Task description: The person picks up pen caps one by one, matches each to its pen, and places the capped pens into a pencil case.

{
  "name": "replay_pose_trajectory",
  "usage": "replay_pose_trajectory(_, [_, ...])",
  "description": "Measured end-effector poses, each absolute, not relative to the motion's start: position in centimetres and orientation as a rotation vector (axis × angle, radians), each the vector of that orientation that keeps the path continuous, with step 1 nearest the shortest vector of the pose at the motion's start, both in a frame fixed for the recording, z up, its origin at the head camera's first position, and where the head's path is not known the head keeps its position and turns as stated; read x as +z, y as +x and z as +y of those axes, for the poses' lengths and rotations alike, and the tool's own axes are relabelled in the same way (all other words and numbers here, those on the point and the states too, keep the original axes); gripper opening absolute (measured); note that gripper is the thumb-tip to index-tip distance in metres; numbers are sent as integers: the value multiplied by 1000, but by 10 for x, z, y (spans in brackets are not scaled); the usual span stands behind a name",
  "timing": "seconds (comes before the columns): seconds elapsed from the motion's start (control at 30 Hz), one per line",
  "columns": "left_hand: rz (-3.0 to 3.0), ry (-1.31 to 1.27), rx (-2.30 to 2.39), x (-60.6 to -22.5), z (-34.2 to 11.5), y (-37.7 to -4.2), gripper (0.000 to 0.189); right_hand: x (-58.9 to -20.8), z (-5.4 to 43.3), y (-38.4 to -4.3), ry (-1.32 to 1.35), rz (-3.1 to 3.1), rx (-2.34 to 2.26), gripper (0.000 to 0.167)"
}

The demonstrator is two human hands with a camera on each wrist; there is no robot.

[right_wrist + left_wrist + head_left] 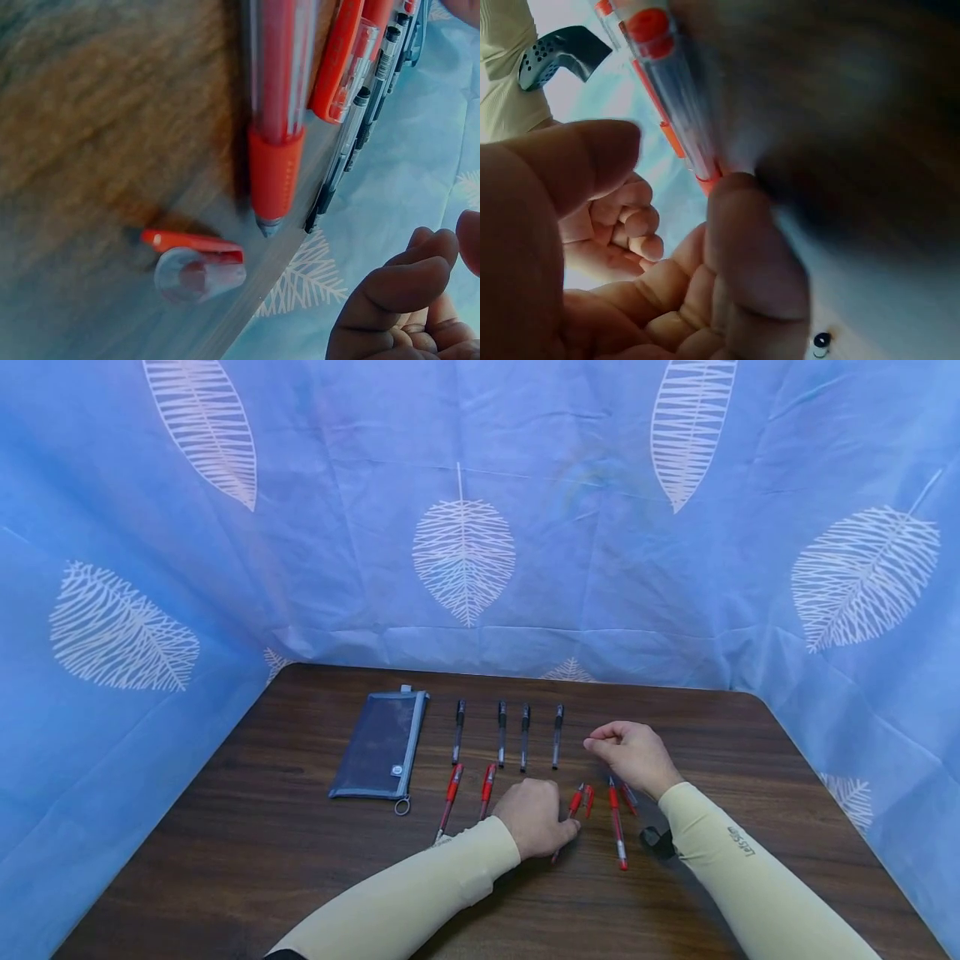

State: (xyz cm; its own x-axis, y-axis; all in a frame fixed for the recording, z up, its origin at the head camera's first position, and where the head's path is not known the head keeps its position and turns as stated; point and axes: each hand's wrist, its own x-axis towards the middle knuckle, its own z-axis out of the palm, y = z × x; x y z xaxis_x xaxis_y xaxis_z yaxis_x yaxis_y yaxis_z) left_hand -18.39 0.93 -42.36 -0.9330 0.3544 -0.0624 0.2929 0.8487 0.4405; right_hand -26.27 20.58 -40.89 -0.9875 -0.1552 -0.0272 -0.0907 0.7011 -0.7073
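An uncapped red pen (617,828) lies on the table, its red cap (628,797) beside it to the right. In the right wrist view an uncapped pen (277,97) shows its red grip and bare tip, with a clear-and-red cap (201,268) below. Left of it are a second uncapped red pen (576,800) and its cap (588,800). My left hand (531,818) is low over the table, its thumb overlapping this second pen; thumb and forefinger stand apart in the left wrist view. Beyond the caps, my right hand (636,758) hovers with loosely bent fingers, holding nothing.
Two red pens (452,795) (487,785) lie left of my left hand. Several black pens (502,735) form a row behind. A blue-grey mesh zip pouch (378,743) lies at the left. Patterned blue cloth (570,568) hangs behind the table.
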Motion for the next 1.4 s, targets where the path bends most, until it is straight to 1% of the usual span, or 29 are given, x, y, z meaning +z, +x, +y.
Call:
replay_pose_trajectory(0.1, [2911, 517, 602, -426, 13, -185, 46, -409, 205, -263, -207, 2813, -1177, 36])
replay_pose_trajectory(0.27, [2929, 538, 521, -427, 16, -185, 48, -409, 205, -263, -208, 2813, -1167, 38])
replay_pose_trajectory(0.4, [2926, 556, 492, -427, 18, -185, 47, -409, 205, -263, -203, 2813, -1160, 39])
replay_pose_trajectory(0.6, [2874, 539, 480, -426, 19, -186, 39, -409, 205, -262, -192, 2817, -1139, 38])
replay_pose_trajectory(0.73, [2843, 507, 472, -425, 19, -186, 38, -408, 206, -261, -203, 2840, -1048, 33])
replay_pose_trajectory(0.9, [2844, 513, 508, -426, 17, -185, 39, -406, 209, -259, -296, 2860, -889, 22])
replay_pose_trajectory(1.07, [2849, 465, 581, -425, 12, -185, 41, -406, 210, -258, -384, 2816, -812, 17])
replay_pose_trajectory(1.3, [2873, 404, 669, -423, 1, -187, 42, -413, 209, -257, -485, 2755, -768, 23])
replay_pose_trajectory(1.4, [2880, 404, 683, -423, -2, -187, 42, -417, 206, -255, -517, 2765, -724, 22])
